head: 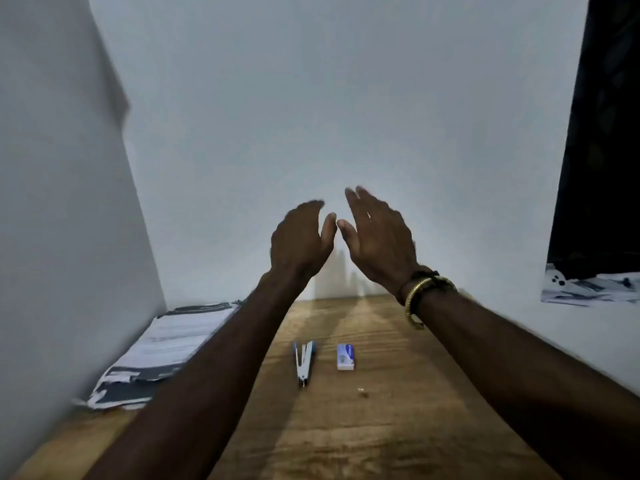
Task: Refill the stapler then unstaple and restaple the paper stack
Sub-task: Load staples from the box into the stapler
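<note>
Stapler untouched on desk, left hand and right hand raised, spread, empty

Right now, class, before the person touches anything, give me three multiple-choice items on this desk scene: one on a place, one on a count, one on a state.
1. Where does the small box lie relative to the stapler?
A. Just to its right
B. On top of it
C. Under the paper stack

2. How many hands are holding something?
A. Two
B. One
C. None

3. What state is the stapler in?
A. Shut flat
B. Opened in a V on the table
C. Clamped on the papers

Key: 1 A, the box sits on the wooden table right of the stapler, apart from it. 2 C, the left hand and right hand are raised with open, empty palms. 3 B, its two arms spread apart, away from the paper stack at the left wall.
</note>
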